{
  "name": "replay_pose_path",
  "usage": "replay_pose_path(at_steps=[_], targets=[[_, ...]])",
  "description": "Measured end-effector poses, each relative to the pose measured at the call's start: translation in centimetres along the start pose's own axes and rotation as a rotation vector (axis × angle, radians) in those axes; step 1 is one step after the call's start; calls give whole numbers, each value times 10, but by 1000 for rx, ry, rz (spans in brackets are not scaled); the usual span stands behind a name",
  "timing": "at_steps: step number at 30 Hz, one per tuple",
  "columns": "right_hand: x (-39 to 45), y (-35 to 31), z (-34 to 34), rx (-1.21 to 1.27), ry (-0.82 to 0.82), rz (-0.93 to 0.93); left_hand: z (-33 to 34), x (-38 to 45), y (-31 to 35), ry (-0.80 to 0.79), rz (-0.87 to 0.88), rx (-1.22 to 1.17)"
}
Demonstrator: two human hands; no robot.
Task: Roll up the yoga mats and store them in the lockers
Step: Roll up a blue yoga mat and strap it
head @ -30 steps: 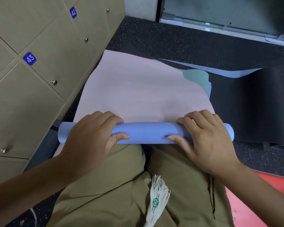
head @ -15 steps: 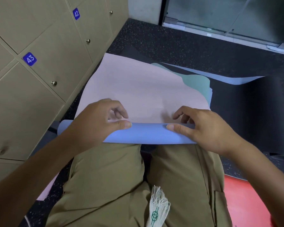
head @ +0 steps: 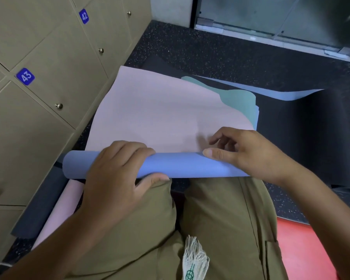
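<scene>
Since 0.5 s ago the left hand (head: 117, 174) has wrapped over the blue roll (head: 182, 165); right hand (head: 249, 152) pinches the yoga mat (head: 160, 116); lockers (head: 49, 63) at 10 o'clock.

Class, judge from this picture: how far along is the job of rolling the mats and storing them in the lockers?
Done: only a short blue roll is formed. In hand: the left hand grips it, the right hand pinches its top edge. Left: the flat pink stretch, the teal mat beneath, and the lockers, all closed.
</scene>
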State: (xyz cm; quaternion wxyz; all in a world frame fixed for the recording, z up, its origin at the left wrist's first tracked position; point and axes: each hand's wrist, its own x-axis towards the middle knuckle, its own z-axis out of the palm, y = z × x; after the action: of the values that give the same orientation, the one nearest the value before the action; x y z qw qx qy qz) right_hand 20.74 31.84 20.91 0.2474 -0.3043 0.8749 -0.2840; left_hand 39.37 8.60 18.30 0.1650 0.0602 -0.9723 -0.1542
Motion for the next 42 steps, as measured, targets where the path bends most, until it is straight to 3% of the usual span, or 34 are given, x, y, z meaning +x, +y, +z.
replay_pose_path(at_steps=[8,17,22,29,37,42], targets=[[-11,-4,19,-283,401,-284,-2,29,-11,-94,-26,-115],[-11,3,32,-384,459,-262,-7,65,-20,-357,-226,-333],[2,-1,20,-317,341,-161,-4,70,-13,-178,-194,-442],[19,-2,6,-292,127,-56,12,52,-7,91,4,-156],[27,-2,9,-279,198,-140,20,42,-7,23,41,-16],[26,4,19,-348,372,-243,22,51,-14,-25,13,-56]])
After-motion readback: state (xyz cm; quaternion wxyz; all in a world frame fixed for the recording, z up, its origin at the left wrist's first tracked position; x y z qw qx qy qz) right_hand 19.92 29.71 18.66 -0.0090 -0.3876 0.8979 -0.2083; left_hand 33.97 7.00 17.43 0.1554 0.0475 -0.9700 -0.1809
